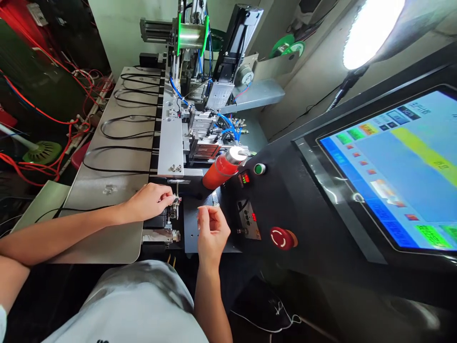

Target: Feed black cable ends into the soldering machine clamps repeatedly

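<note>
My left hand (152, 202) is closed in a pinch at the near end of the machine, palm down. Its fingertips hold the end of a black cable (85, 208), whose fine stripped wires (178, 199) show beside a small metal clamp fixture (173, 212). The rest of that cable runs under my forearm across the metal tray. My right hand (213, 231) hovers over a dark metal plate (191, 238), with thumb and fingers curled together. Whatever lies between those fingertips, if anything, is too small to make out. A red bottle (219, 171) with a silver cap stands just beyond it.
Several looped black cables (124, 136) lie along the metal tray (117, 186) on the left. A wire spool (193, 36) sits atop the machine. To the right are a red emergency stop button (283, 238), a green button (260, 168) and a touchscreen (403, 176).
</note>
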Motion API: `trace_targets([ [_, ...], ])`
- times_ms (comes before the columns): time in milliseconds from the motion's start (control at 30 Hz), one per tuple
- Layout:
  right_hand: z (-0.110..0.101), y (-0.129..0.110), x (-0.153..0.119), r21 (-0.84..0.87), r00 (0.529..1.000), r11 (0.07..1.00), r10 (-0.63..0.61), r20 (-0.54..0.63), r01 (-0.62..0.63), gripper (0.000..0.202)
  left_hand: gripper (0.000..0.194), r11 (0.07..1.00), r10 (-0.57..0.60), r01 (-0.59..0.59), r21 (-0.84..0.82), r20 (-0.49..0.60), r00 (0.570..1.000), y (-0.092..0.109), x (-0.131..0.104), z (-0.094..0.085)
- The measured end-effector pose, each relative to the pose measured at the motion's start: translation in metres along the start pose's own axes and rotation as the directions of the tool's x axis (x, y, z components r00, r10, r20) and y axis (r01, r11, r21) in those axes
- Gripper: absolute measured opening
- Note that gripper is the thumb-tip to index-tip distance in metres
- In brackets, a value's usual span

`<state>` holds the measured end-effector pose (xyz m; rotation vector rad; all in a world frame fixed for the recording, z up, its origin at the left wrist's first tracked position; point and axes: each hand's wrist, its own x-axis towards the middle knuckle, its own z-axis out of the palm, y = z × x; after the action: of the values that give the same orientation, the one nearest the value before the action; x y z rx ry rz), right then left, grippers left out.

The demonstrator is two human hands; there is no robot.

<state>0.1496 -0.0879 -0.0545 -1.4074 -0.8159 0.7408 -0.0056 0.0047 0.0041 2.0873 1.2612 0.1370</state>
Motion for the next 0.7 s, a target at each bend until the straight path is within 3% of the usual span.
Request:
trace_targets([
  [500, -0.0006, 0.0046, 0.0028, -0.028, 1.000, 0.999, 0.018, 0.022, -0.017, 0.022, 0.028, 0.999, -0.007, 0.009, -0.037, 0.062, 0.998, -0.0020, -0.0009, -0.0025],
  [700, 0.0000, 0.0081, 0.0035, -0.046, 0.999, 0.999, 0.012, 0.035, -0.011, 0.023, 0.028, 1.000, 0.001, -0.001, 0.025, 0.025, 1.000, 0.0002, -0.0006, -0.0016],
])
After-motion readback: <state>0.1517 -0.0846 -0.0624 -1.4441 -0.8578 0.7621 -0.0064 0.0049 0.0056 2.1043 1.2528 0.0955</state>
